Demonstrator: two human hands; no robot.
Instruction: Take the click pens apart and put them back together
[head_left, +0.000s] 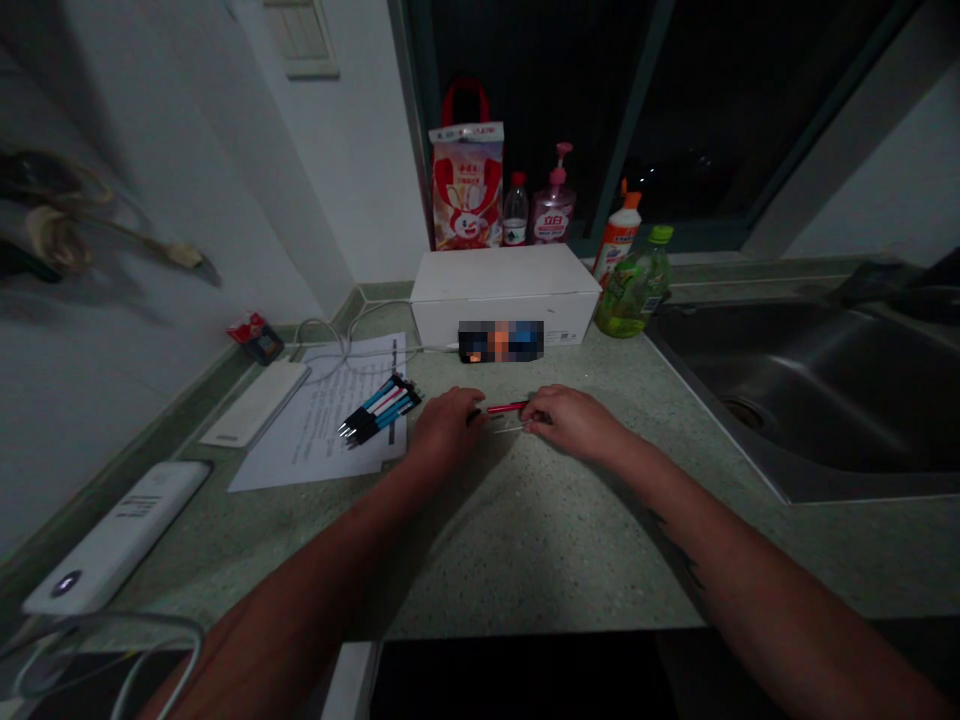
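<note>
Both hands are close together over the counter in the middle of the head view. My left hand (450, 425) is closed, with a small black piece (473, 414) showing at its fingertips. Between the hands lies a slim red pen barrel (506, 407), its right end at the fingers of my right hand (566, 420), which are closed in a pinch. Just below the barrel is a thin pale rod (508, 430) that also reaches those fingers. Left of my left hand, several blue, black and red pens (381, 408) lie bundled on a printed sheet (300, 455).
Behind the hands are a white box (502, 275) and a phone with a blurred screen (501, 341). Bottles, including a green one (634, 285), stand at the back. A sink (825, 390) is on the right; a white power strip-like device (124, 535) lies left.
</note>
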